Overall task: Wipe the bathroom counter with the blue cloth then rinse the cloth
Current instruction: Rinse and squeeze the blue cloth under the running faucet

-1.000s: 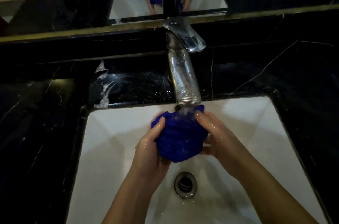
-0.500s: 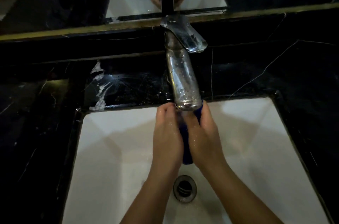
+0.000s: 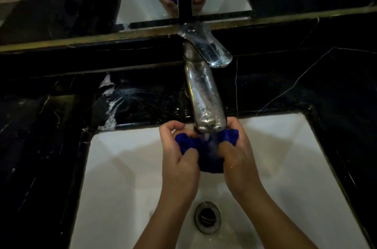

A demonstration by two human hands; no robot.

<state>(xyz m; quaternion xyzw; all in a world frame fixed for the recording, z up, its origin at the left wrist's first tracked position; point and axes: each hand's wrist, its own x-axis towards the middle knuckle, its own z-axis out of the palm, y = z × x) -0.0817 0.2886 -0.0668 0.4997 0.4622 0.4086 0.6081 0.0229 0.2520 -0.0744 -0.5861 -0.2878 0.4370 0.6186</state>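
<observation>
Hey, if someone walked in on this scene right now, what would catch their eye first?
The blue cloth bunched between the left hand and right hand, under the chrome tap with water running onto it. Around them, the white sink stands out against the black marble counter, with a white smear left of the tap.

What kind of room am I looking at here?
Most likely a bathroom vanity: a white basin sunk into a black marble counter, a chrome faucet over it, and a mirror behind. Both hands hold a blue cloth under the spout.
</observation>
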